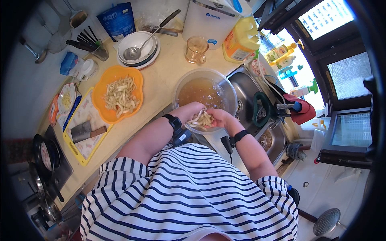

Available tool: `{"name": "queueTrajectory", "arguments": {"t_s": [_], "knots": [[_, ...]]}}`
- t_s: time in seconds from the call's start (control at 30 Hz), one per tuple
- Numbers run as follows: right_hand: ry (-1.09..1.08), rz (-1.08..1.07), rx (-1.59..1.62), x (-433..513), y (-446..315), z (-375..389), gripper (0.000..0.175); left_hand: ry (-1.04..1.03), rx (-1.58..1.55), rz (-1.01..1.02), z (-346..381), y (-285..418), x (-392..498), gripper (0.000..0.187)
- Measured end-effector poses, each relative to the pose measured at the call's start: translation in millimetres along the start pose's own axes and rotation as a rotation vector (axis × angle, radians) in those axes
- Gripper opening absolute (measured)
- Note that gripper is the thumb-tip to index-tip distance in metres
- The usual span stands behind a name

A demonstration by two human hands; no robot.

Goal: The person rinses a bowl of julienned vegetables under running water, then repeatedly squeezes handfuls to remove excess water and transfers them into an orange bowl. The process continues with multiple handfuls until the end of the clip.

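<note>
My left hand [197,109] and my right hand [219,117] are cupped together around a bunch of pale vegetable strips [201,120]. They hold it at the near rim of a translucent plastic basin [232,90]. Cloudy brownish water [196,92] with some bubbles fills much of that basin, which stands partly over the sink. To the left, an orange scalloped bowl [137,86] holds a heap of similar pale strips [120,95]. My fingers partly hide the bunch and one another.
A cleaver [83,132] lies on a yellow-edged cutting board [86,150]. Behind the basin stand a glass mug [196,49], stacked bowls with a ladle [132,53] and a yellow jug [241,39]. A steel sink [245,79] with a dark green strainer [260,108] is at right.
</note>
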State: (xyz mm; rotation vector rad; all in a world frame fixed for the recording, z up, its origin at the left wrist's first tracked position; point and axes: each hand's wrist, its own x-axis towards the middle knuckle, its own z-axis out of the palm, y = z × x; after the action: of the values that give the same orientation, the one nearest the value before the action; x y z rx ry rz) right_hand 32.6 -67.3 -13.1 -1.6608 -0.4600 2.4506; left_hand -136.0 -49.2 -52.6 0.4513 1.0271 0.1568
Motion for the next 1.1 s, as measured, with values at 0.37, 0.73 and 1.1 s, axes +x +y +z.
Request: {"name": "queueTrajectory", "arguments": {"t_s": [0.37,0.73,1.1], "knots": [[0.683,-0.699,-0.680,-6.6,-5.4,48.1,0.041,-0.118,-0.688,0.078,15.3,16.1,-35.1,0.049],[0.985,-1.487,-0.589,-23.2,-11.4,88.0,0.025,-0.432,-1.008,0.388,46.2,44.3,-52.0,0.050],[0.891,-1.460,-0.601,-24.9,-37.2,90.6,0.023,-0.354,-0.999,0.424,41.6,64.6,-29.5,0.039]]}}
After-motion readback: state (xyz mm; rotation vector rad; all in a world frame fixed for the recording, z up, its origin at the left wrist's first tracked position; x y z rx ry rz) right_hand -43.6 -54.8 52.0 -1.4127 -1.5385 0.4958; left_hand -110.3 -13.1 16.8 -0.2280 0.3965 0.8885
